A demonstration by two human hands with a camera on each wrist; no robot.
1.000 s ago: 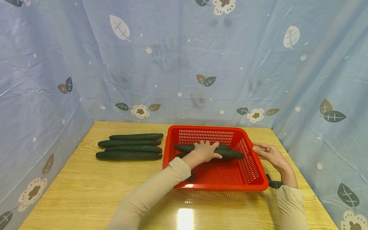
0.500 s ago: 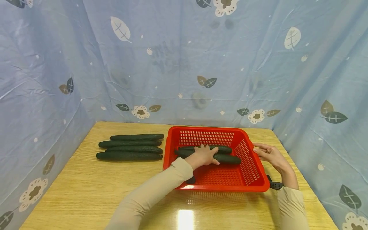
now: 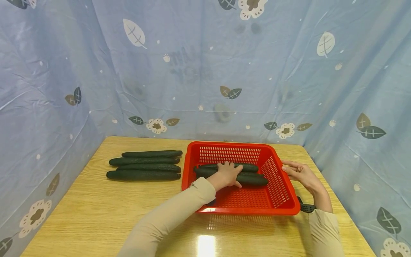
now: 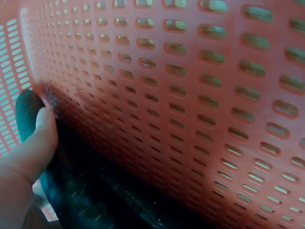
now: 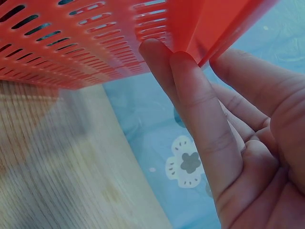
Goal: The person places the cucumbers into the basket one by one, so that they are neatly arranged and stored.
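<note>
My left hand (image 3: 227, 174) reaches into the red plastic basket (image 3: 239, 211) and grips a dark green cucumber (image 3: 253, 180) over its top. In the left wrist view the thumb (image 4: 45, 129) lies along that cucumber (image 4: 90, 191), close to the basket floor. Another cucumber (image 3: 250, 167) lies behind it in the basket, partly covered by the fingers. At the basket's right side, my right hand (image 3: 302, 174) pinches the rim. The right wrist view has its fingertips (image 5: 186, 67) under the rim (image 5: 228, 28) and the thumb on the other side.
Several cucumbers (image 3: 144, 174) lie side by side on the wooden table (image 3: 96, 214), left of the basket. A blue patterned curtain (image 3: 199, 71) surrounds the table at the back and sides. A black strap (image 3: 306, 207) sits at the right wrist.
My left hand has lowered the cucumber and brought it slightly toward the near side of the basket, uncovering the one behind. The right hand keeps its place on the rim.
</note>
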